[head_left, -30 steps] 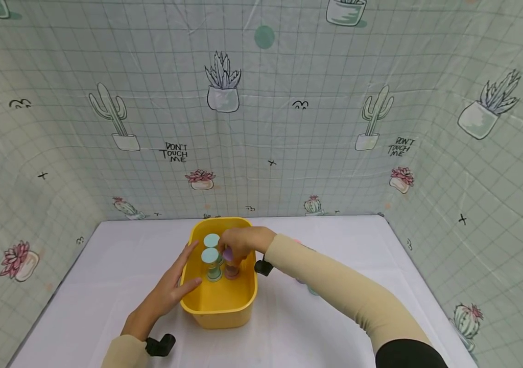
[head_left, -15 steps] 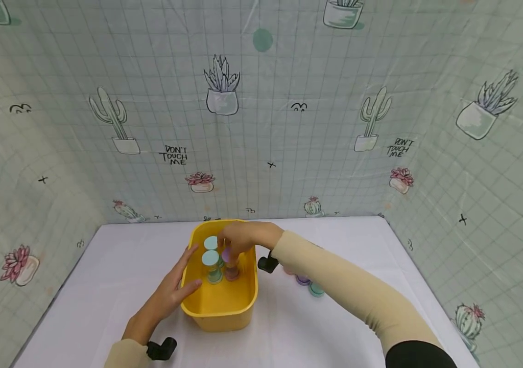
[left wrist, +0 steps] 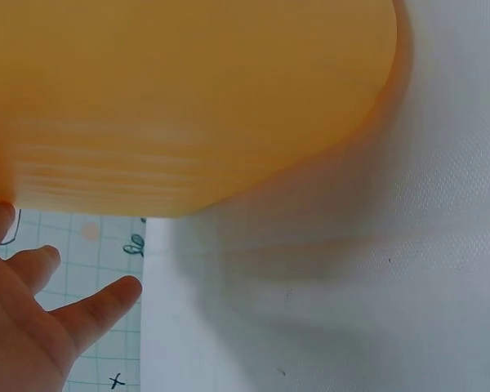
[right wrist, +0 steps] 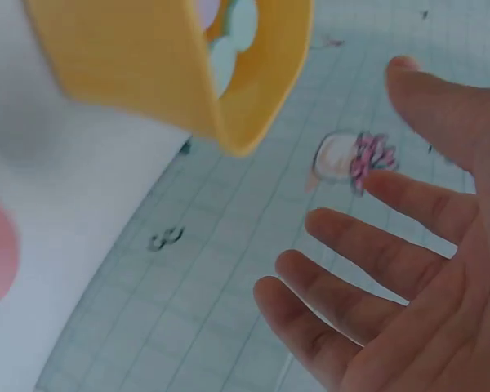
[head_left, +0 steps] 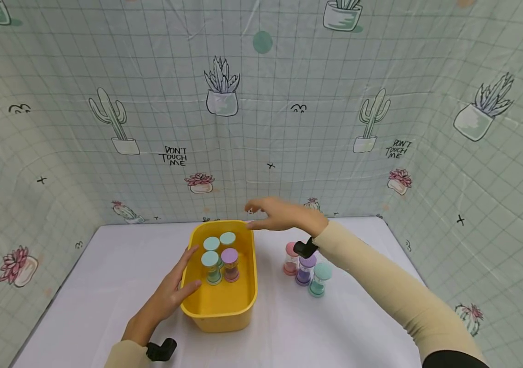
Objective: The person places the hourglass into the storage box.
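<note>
A yellow plastic bin [head_left: 217, 305] stands on the white table, left of centre. Inside it several small sand timers stand upright: a purple-capped sand timer [head_left: 230, 266] and teal-capped ones, such as the front teal sand timer [head_left: 211, 267]. My left hand [head_left: 169, 291] rests on the bin's left rim with fingers spread; in the left wrist view its fingers [left wrist: 98, 314] lie by the bin's wall. Above and beyond the bin's far right corner, my right hand [head_left: 282, 214] hovers with nothing in it. The right wrist view shows its fingers [right wrist: 376, 253] apart and loosely extended.
Right of the bin, three sand timers stand close together on the table: a pink one [head_left: 290, 259], a purple one [head_left: 305, 270] and a teal one [head_left: 320, 280]. A cactus-print cloth [head_left: 261, 128] hangs around the table's back and sides.
My right hand has let go of the purple-capped sand timer, risen out of the bin and moved right. The three timers beside the bin are now uncovered. My left hand has stayed put.
</note>
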Action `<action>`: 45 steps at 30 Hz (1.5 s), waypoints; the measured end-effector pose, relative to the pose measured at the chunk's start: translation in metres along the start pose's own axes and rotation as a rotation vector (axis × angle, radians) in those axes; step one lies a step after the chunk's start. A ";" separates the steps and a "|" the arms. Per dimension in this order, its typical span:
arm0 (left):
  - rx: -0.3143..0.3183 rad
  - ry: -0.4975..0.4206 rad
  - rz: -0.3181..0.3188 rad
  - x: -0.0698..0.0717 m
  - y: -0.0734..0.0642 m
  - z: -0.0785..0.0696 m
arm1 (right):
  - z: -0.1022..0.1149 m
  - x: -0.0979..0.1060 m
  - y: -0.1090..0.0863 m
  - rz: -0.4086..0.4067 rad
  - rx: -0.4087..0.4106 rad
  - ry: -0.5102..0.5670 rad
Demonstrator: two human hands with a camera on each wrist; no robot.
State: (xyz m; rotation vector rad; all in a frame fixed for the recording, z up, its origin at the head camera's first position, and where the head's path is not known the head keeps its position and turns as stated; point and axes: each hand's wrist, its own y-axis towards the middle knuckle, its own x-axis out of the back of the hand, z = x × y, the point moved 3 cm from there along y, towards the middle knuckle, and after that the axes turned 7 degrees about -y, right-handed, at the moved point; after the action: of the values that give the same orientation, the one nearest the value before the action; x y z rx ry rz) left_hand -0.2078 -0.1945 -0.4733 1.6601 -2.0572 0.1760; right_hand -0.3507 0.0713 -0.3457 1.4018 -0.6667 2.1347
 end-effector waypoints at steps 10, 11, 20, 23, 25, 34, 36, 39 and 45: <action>0.017 -0.011 0.002 0.000 0.001 0.001 | -0.058 -0.015 -0.037 -0.002 -0.114 0.035; 0.016 -0.011 0.002 0.000 0.001 0.001 | -0.062 -0.019 -0.040 0.005 -0.121 0.041; 0.017 -0.023 -0.001 0.000 -0.001 0.002 | -0.083 -0.049 -0.057 0.099 -0.177 0.133; 0.028 -0.023 -0.001 -0.001 -0.003 0.003 | -0.086 -0.060 -0.058 0.145 -0.202 0.148; 0.030 -0.021 -0.001 -0.001 -0.004 0.004 | -0.088 -0.066 -0.059 0.169 -0.210 0.128; 0.003 -0.025 -0.006 0.001 0.000 0.003 | -0.095 -0.070 -0.060 0.167 -0.220 0.116; 0.002 -0.029 -0.008 0.001 -0.001 0.003 | -0.096 -0.072 -0.060 0.162 -0.203 0.121; 0.008 -0.026 -0.005 0.000 -0.001 0.003 | -0.098 -0.075 -0.060 0.154 -0.191 0.121; 0.033 -0.023 0.000 0.000 0.001 0.001 | -0.100 -0.079 -0.061 0.136 -0.189 0.129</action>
State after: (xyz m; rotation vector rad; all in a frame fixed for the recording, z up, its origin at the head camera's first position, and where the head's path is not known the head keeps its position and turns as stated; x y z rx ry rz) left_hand -0.2089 -0.1945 -0.4743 1.6891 -2.0817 0.1934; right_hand -0.3528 0.1705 -0.4459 1.1376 -0.9094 2.1790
